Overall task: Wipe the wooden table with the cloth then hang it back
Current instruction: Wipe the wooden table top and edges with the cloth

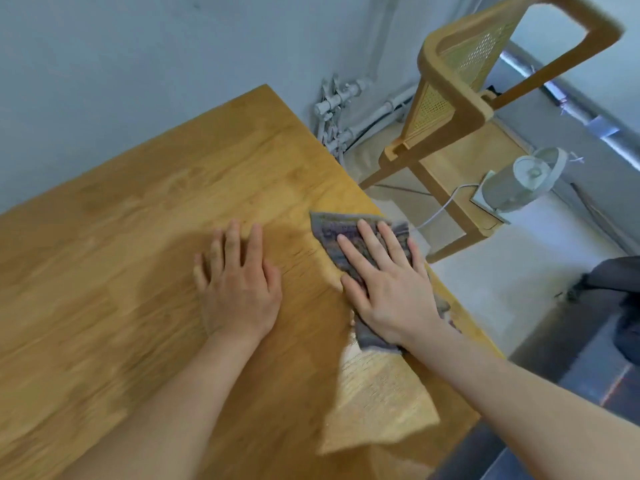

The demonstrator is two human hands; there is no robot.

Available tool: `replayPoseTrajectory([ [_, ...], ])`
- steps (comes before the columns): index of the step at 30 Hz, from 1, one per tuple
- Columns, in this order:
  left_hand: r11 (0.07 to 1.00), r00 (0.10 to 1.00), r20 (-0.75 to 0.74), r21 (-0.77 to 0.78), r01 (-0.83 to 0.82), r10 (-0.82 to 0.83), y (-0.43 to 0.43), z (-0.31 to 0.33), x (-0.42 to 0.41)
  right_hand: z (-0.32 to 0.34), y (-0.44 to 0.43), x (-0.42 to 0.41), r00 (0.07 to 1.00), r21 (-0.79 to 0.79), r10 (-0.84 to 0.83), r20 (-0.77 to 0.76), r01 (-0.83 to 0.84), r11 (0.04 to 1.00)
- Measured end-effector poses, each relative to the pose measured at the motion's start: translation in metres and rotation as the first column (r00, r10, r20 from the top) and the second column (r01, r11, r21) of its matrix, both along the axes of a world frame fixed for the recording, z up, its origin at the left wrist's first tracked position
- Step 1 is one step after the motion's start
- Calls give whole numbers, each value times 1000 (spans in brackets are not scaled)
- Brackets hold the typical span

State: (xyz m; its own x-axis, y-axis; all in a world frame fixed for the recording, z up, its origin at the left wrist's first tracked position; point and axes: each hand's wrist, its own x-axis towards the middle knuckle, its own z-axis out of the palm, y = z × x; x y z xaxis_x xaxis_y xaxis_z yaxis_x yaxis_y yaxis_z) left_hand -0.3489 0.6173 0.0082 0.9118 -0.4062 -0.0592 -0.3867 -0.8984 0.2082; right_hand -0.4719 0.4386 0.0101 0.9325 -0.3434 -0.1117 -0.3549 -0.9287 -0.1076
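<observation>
Left hand point(239, 282) lies flat on the wooden table point(121, 258), palm down, fingers straight and slightly spread, pointing toward 12 o'clock. It holds nothing. Its bare forearm runs back to 7 o'clock.

Right hand point(388, 282), at 3 o'clock of the left and apart from it, is also flat. Its straight fingers point toward 11 o'clock and press down on the cloth point(330, 233). We see no curl or pinch, only the palm and fingers bearing on it.

The cloth is grey with a purplish pattern. It lies crumpled on the tabletop hard against the table's right edge, and shows beyond the fingertips at 11 o'clock and under the wrist at 5 o'clock. Whether any of it overhangs the edge we cannot tell.

The tabletop fills the left and centre of the view, its far corner at 12 o'clock against a pale wall point(104, 64). A bright patch of light point(377, 403) falls on the wood at 6 o'clock of the right hand.

At 1 o'clock of the table corner, grey pipes point(332, 105) with valves run along the wall base. Further right stands a wooden chair point(450, 95) with a cane-weave back, set apart from the table. A white round device point(512, 188) rests at its seat, with a white cable point(438, 211) trailing toward 8 o'clock. A dark shape point(616, 289) sits at the far right edge, too blurred to identify.
</observation>
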Motion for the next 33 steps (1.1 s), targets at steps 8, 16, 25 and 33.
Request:
replayPoseTrajectory([
  [8, 999, 1000, 0, -34, 30, -31, 0, -1, -2, 4, 2, -58, 992, 31, 107, -62, -105, 994],
  [16, 981, 981, 1, -27, 193, -193, -5, -5, -53, -1, -17, 36, 975, 82, -222, 22, 220, 972],
  [25, 964, 964, 4, -21, 266, -266, -8, -7, -67, 8, -45, -96, 859, 220, -500, -112, 512, 830],
  [33, 971, 971, 3, 13, 240, -240, -11, -4, -65, 5, -31, 2, 870, 170, -487, 78, 470, 866],
])
